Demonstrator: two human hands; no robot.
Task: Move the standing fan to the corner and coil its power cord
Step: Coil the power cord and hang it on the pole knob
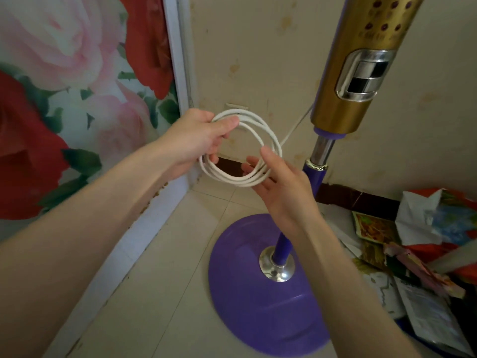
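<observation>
One standing fan [320,153] is seen in the corner, its purple base [258,306] on the tiled floor [154,267] between a rose-printed panel [64,99] and a heap of printed papers [426,254] (their writing cannot be read). The white power cord [260,125] is gathered in one coil of several loops. The left hand [196,140] is clamped on the coil's left side; the right hand [278,182] is held open, its fingers touching the lower right loops.
</observation>
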